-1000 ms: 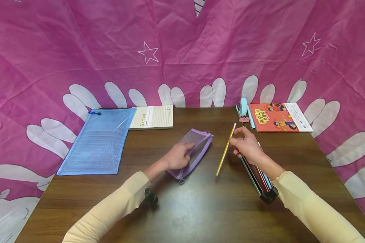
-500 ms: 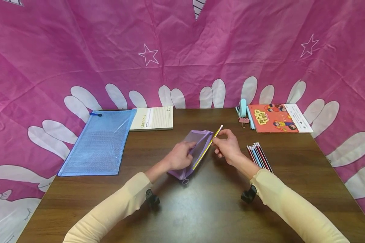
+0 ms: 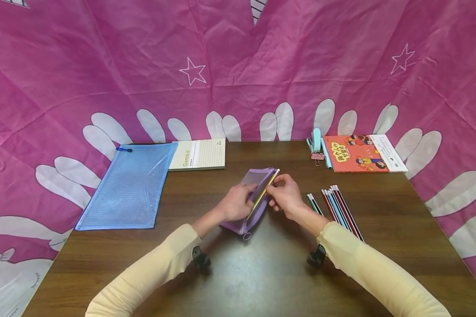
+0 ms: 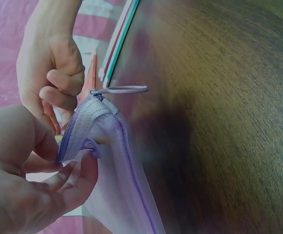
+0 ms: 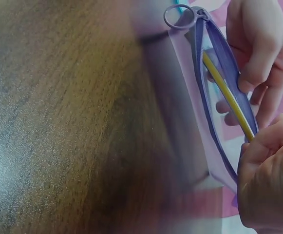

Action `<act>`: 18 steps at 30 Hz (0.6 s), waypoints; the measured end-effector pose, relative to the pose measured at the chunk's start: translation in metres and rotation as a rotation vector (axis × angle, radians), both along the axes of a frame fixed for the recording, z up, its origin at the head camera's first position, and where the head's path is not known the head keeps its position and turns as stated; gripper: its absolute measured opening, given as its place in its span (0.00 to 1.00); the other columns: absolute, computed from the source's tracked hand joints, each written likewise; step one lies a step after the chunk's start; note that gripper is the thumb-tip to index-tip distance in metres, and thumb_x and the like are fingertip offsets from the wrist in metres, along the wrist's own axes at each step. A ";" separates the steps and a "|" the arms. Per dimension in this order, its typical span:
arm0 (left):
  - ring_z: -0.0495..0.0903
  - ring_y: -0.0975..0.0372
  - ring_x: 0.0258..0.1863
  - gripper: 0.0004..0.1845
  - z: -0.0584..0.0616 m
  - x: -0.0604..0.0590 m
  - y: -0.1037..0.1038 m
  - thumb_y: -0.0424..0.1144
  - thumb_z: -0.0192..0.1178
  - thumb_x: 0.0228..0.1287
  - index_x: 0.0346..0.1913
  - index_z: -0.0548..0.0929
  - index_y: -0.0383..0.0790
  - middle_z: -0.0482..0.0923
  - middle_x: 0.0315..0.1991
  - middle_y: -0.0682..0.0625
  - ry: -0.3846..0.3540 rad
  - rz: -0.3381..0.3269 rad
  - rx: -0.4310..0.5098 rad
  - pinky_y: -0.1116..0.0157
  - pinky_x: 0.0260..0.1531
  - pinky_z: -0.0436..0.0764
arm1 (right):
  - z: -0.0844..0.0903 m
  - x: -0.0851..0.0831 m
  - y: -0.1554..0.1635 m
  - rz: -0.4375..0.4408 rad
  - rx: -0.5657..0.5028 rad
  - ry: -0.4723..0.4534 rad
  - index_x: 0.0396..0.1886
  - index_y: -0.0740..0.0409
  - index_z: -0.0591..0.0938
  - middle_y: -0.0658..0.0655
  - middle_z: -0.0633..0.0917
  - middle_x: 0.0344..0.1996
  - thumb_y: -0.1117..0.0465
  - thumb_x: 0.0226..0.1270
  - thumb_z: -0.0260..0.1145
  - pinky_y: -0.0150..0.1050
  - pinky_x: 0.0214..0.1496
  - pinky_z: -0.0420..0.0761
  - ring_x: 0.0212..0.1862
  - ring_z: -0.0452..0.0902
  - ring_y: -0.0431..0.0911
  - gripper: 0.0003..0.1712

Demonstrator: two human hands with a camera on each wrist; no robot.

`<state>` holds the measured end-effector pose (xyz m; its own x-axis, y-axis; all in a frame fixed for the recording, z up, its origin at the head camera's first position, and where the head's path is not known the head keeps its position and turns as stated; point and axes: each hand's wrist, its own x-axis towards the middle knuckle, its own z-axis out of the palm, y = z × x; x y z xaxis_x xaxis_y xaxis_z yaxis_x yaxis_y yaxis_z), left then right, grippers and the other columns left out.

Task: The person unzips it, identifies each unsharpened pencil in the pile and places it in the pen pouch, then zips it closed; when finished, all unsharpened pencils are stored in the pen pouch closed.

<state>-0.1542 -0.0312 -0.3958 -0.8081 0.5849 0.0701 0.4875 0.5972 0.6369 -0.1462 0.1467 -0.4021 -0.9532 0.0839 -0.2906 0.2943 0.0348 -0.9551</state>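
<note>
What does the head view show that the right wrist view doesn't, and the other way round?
Only the head view: the row of striped pencils, the pink clip and the cream sleeves.

Only the right wrist view: the lower fingertips of the left hand, showing within the opening of the purple pouch.

Both: the pouch with its zipper ring, the yellow pencil held by the right hand, and the wooden table.

Cream sleeves [image 3: 143, 269], black wrist cameras [image 3: 201, 258]
</note>
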 end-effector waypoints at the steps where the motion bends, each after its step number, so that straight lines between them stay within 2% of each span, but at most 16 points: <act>1: 0.77 0.54 0.39 0.33 0.000 0.000 0.000 0.22 0.55 0.53 0.67 0.73 0.28 0.78 0.47 0.38 -0.003 0.000 0.005 0.63 0.36 0.81 | 0.000 0.000 -0.001 0.003 0.009 -0.002 0.51 0.64 0.66 0.61 0.85 0.26 0.71 0.62 0.61 0.30 0.12 0.67 0.13 0.69 0.40 0.20; 9: 0.76 0.55 0.37 0.33 0.000 0.000 0.001 0.22 0.55 0.52 0.67 0.73 0.27 0.77 0.46 0.38 -0.007 0.005 0.020 0.65 0.33 0.80 | 0.000 0.001 -0.004 0.038 0.096 0.018 0.53 0.69 0.68 0.62 0.86 0.28 0.70 0.63 0.64 0.30 0.12 0.69 0.14 0.73 0.40 0.21; 13: 0.76 0.56 0.37 0.34 0.003 0.000 0.000 0.21 0.55 0.51 0.67 0.72 0.26 0.77 0.46 0.39 -0.019 0.030 0.026 0.65 0.33 0.80 | 0.005 0.000 -0.004 0.062 0.092 0.029 0.53 0.71 0.70 0.66 0.86 0.32 0.69 0.65 0.63 0.30 0.12 0.70 0.15 0.77 0.41 0.20; 18: 0.74 0.57 0.35 0.33 0.006 -0.003 -0.003 0.20 0.55 0.51 0.65 0.74 0.25 0.77 0.41 0.41 0.018 0.047 0.058 0.65 0.31 0.78 | 0.014 0.003 0.001 0.113 0.083 0.066 0.55 0.73 0.71 0.72 0.85 0.38 0.70 0.69 0.60 0.30 0.12 0.71 0.18 0.79 0.41 0.18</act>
<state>-0.1572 -0.0340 -0.3894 -0.8327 0.5410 0.1177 0.4715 0.5817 0.6628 -0.1437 0.1474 -0.3880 -0.9747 -0.0038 -0.2235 0.2207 0.1437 -0.9647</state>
